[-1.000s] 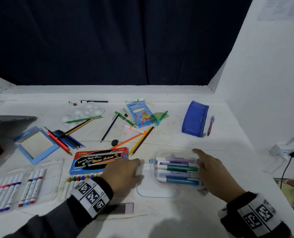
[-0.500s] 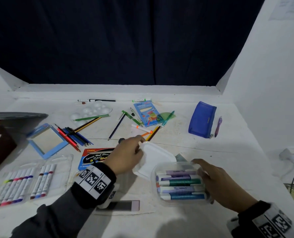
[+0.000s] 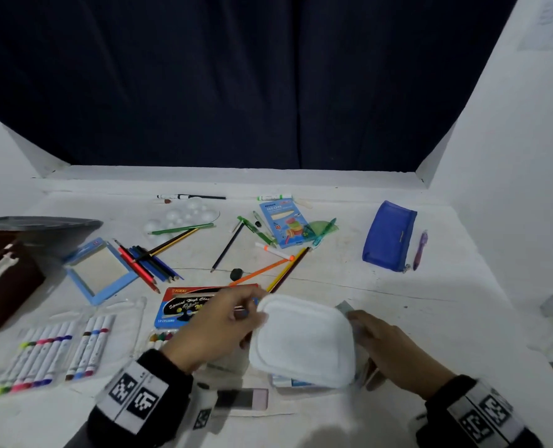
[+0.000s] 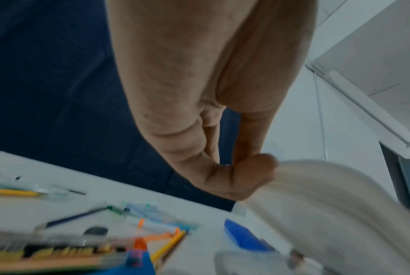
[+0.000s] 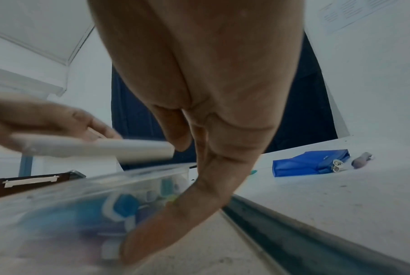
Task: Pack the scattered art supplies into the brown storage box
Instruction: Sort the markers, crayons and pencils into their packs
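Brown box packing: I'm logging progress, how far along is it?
Early. Done: nothing visibly packed in the brown box. In hand: left hand brings the white lid over the clear marker tub, steadied by the right hand. Left: pencils, pouch, marker trays.

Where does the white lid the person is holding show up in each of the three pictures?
Head: the white lid sits low and centre, between the left hand and right hand.
Left wrist: it is the pale blurred curve at the lower right, at the fingertips.
Right wrist: seen edge-on at the middle left, above the clear marker box.
Shared landmark: the blue pencil pouch.
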Action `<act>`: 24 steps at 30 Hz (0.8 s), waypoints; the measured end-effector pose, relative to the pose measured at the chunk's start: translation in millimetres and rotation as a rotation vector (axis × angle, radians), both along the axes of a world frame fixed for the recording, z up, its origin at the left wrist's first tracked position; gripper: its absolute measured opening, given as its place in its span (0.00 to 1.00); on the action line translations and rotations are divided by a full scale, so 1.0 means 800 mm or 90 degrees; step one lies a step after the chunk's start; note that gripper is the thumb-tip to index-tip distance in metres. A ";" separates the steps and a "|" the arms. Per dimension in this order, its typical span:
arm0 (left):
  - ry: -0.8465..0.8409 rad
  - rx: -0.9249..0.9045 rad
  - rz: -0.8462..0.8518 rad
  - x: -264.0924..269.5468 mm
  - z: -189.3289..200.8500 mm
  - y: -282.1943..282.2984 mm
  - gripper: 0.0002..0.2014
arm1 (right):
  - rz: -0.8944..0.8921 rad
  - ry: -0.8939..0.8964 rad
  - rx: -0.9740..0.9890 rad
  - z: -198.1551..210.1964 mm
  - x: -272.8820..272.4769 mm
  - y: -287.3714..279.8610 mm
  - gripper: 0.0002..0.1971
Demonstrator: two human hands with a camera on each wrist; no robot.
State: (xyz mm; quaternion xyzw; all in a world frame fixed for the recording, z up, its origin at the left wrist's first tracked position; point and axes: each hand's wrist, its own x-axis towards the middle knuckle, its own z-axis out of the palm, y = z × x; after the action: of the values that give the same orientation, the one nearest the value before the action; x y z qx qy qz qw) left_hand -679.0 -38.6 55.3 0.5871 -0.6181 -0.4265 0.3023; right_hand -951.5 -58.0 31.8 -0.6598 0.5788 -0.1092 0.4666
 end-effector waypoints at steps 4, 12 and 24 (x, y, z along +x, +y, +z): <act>-0.036 0.044 -0.025 -0.016 -0.030 0.018 0.17 | -0.016 -0.009 0.028 0.004 -0.004 0.001 0.14; -0.180 0.055 -0.014 -0.019 -0.048 0.016 0.26 | 0.092 0.058 0.001 -0.007 -0.001 -0.010 0.31; -0.227 0.059 -0.032 -0.016 -0.044 0.008 0.24 | 0.168 0.054 0.079 -0.003 0.001 -0.039 0.17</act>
State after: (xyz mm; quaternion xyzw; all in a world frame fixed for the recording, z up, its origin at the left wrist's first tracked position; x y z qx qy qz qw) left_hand -691.7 -31.8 19.9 0.6508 -0.6562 -0.3514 0.1497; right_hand -951.1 -89.5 29.5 -0.7041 0.5119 0.0176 0.4919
